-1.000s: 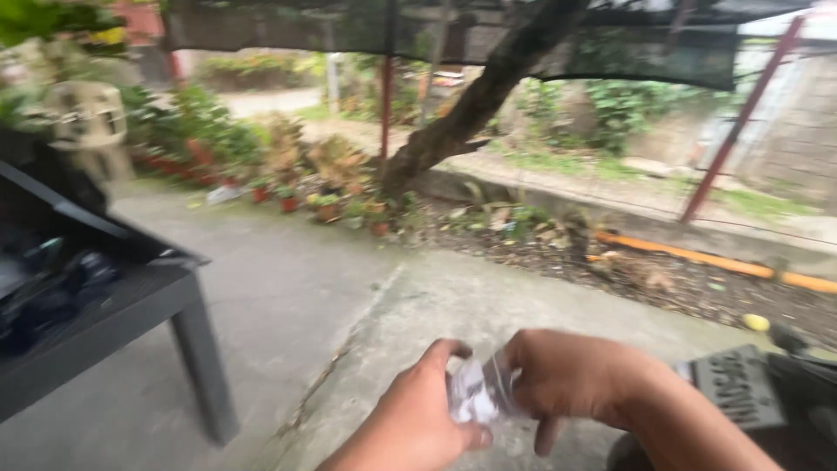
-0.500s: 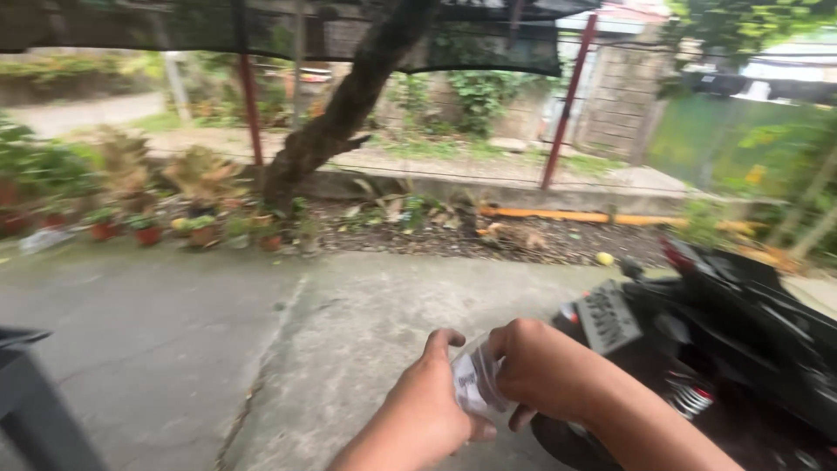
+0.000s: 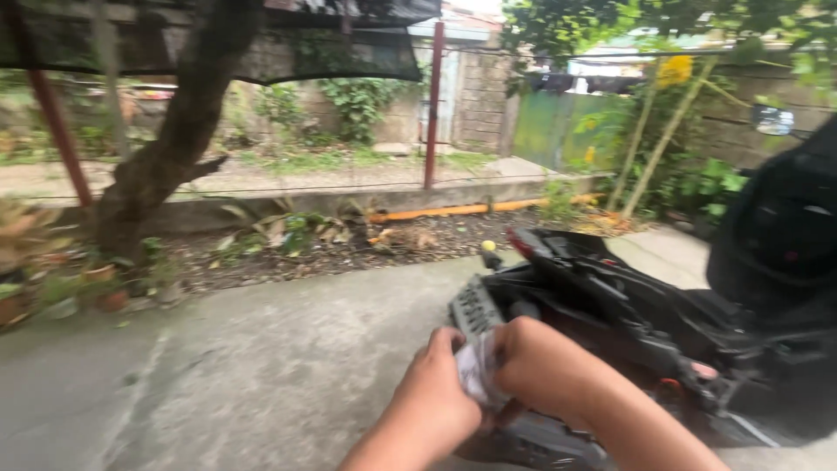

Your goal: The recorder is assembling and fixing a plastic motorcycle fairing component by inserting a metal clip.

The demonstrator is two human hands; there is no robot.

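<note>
Head view: outdoor yard, grey concrete floor [image 3: 261,375], leaf-littered soil strip at 12 o'clock, tree trunk [image 3: 174,139] at 10 o'clock, red post [image 3: 431,105], block wall behind. Black motorcycle [image 3: 628,323] at 3 o'clock, close beside hands. Left hand [image 3: 433,397] and right hand [image 3: 536,366] meet at 6 o'clock, fingers curled, pinching small white crumpled packet [image 3: 475,371] between them. Versus half second ago: view swung right, motorcycle fills more of frame, dark table corner gone, packet in same two-handed pinch.

Soft overcast daylight | no hard shadows | motion blur throughout | bright sky glare at top
</note>
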